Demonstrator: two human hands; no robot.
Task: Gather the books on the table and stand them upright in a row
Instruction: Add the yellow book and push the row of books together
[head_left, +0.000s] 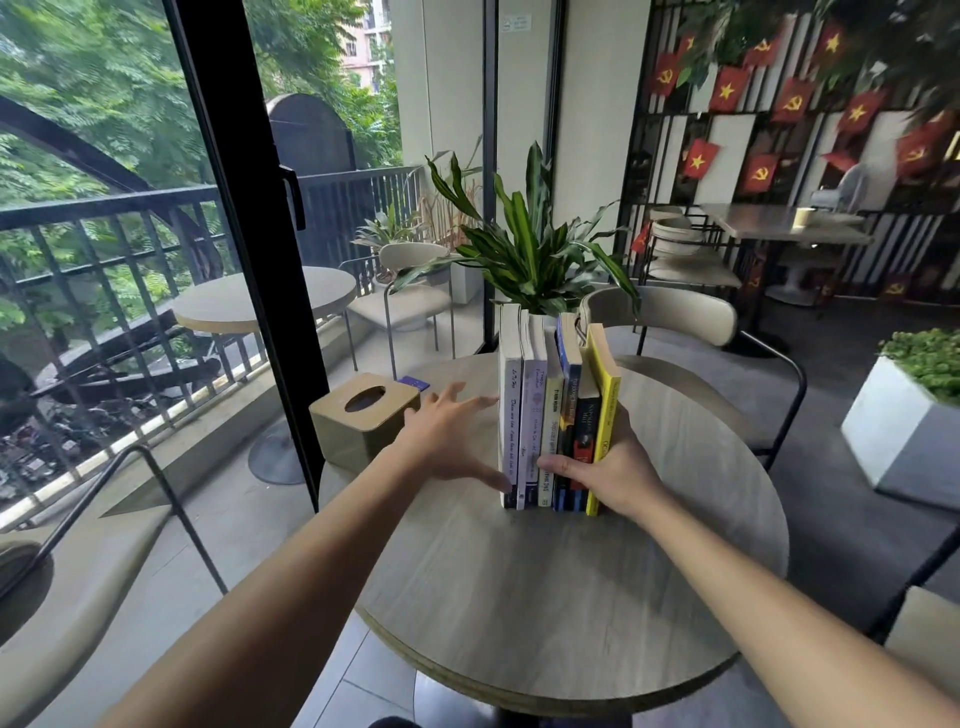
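Six paperback books (558, 415), white to yellow spines, stand upright in a row near the far edge of the round grey wood-look worktop (545, 597). Left hand (447, 441) spread flat vs the white end book; right hand (613, 473) wraps the yellow end, thumb across spines. Risk: let go w/o support & the row prob. fans out. Café room, balcony left; wooden tissue box (363, 421) just beside.

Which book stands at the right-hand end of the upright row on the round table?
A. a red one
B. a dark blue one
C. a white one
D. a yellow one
D: the yellow book closes the row on the right, with the right hand wrapped around that end and the white ones at the far left.
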